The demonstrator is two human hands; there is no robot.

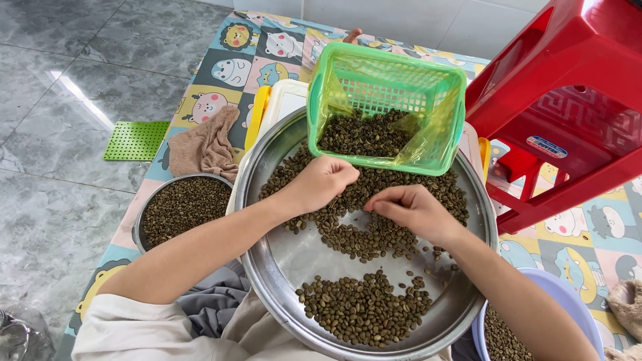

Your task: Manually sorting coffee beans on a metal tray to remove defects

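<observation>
Steel round tray [267, 267] is seen on the lap, strewn with greenish-brown beans [364, 309]: one pile near the front rim, a bigger spread across the middle. Left hand [326, 182] is rested on the middle spread, grip curled closed into a loose fist; whether beans are held inside cannot be told. Right hand [411, 208] is laid just beside it on the same beans, fingertips pinched together, what is pinched is too small to tell. Green plastic basket [384, 87], lined with a clear bag and half full of beans, is tilted on the tray's far rim. Small metal bowl [144, 217] of beans at left, lilac bowl [562, 294] at right, red stool [568, 100] beyond, cartoon-print mat [234, 63] underneath.
</observation>
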